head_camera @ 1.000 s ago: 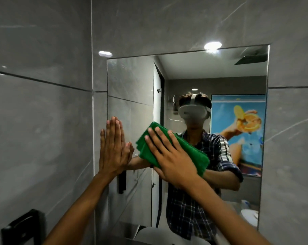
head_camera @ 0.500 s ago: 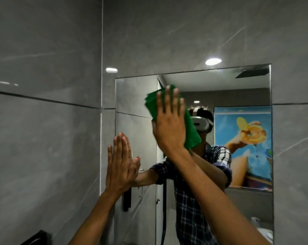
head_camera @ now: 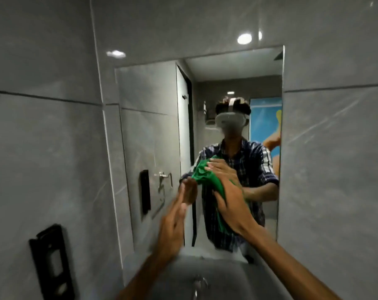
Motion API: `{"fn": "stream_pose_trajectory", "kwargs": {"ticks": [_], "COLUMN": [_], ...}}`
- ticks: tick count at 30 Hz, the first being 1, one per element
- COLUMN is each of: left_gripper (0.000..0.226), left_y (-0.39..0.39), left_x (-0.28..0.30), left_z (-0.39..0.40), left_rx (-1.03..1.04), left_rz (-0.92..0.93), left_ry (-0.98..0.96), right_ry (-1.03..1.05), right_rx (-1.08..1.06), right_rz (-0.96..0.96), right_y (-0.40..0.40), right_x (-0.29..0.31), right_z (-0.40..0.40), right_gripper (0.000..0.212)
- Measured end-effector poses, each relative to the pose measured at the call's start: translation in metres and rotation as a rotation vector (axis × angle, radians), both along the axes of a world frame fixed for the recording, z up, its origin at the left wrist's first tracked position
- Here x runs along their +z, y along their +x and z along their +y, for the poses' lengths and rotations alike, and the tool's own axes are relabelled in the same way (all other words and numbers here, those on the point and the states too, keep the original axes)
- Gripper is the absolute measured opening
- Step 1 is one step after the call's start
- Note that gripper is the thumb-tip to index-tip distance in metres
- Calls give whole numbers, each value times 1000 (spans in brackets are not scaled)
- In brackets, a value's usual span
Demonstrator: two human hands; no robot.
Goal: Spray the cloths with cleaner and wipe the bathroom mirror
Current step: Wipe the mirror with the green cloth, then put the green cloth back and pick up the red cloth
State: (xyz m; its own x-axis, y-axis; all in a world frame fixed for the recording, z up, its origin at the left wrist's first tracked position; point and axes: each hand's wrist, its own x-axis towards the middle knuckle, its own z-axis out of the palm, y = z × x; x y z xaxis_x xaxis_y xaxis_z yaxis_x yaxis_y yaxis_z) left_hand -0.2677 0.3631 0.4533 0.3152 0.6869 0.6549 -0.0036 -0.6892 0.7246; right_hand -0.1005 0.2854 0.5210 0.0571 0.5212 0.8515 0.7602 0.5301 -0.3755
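In the head view, the right hand (head_camera: pixel 231 204) at centre frame presses a crumpled green cloth (head_camera: pixel 207 176) against the mirror (head_camera: pixel 149 126), fingers spread over the fabric. The left hand (head_camera: pixel 173 224), blurred, is open with fingers straight, just left of the cloth. A black wall fixture (head_camera: pixel 51 260) sits lower left, a basin (head_camera: pixel 216 276) bottom centre.

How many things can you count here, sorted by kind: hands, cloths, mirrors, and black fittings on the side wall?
Hands: 2, the left hand blurred, the right hand on the cloth
Green cloth: 1
Mirror: 1
Black wall fitting: 1
Total: 5, not counting reflections.
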Motion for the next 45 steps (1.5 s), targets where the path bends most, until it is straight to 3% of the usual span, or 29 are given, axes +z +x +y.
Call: {"fn": "stream_pose_trajectory", "kwargs": {"ticks": [3, 5, 8, 10, 11, 15, 20, 23, 26, 34, 36, 38, 40, 43, 45], "left_gripper": [38, 42, 61, 73, 72, 68, 79, 74, 63, 55, 52, 41, 28, 31, 37], "left_y": [41, 65, 88, 106, 113, 147, 215, 257, 297, 355, 353, 347, 324, 285, 276], "left_x": [-30, -58, -113, -153, -176, -265, -366, -414, -462, -549, -554, -553, -556, -564, -568], "left_z": [-77, -122, -187, -225, -239, -286, -338, -352, -346, -287, -285, -289, -295, -277, -268], "left_rx": [-260, -414, -498, -474, -425, -357, -367, -225, -142, -218, -167, -43, 100, 300, 297], "left_rz": [-177, -272, -414, -386, -364, -317, -159, 18, 110, 420, 450, 497, 532, 591, 703], "left_ry": [-433, -693, -1041, -1191, -1266, -1575, -1873, -1893, -1830, -1567, -1469, -1290, -1139, -1114, -1125], "right_ry": [-64, -206, -500, -676, -749, -915, -1298, -1349, -1360, -1295, -1245, -1242, -1243, -1341, -1463], "right_rx": [12, 18, 5, -18, -2, -35, -163, -234, -337, -644, -699, -751, -662, -349, -250], "right_rz": [293, 349, 207, 59, 72, 558, 1107, 1284, 1298, 1013, 931, 724, 516, 445, 461], "right_y": [-5, -3, 10, 35, 47, 97, 181, 222, 249, 295, 288, 273, 253, 221, 210], "right_x": [-52, -96, -165, -216, -240, -327, -436, -489, -537, -619, -615, -609, -607, -616, -620], "right_z": [-50, -84, -140, -179, -198, -275, -344, -363, -356, -307, -310, -314, -312, -272, -254], "right_gripper": [41, 41, 65, 77, 75, 56, 39, 34, 33, 44, 48, 50, 47, 30, 32]}}
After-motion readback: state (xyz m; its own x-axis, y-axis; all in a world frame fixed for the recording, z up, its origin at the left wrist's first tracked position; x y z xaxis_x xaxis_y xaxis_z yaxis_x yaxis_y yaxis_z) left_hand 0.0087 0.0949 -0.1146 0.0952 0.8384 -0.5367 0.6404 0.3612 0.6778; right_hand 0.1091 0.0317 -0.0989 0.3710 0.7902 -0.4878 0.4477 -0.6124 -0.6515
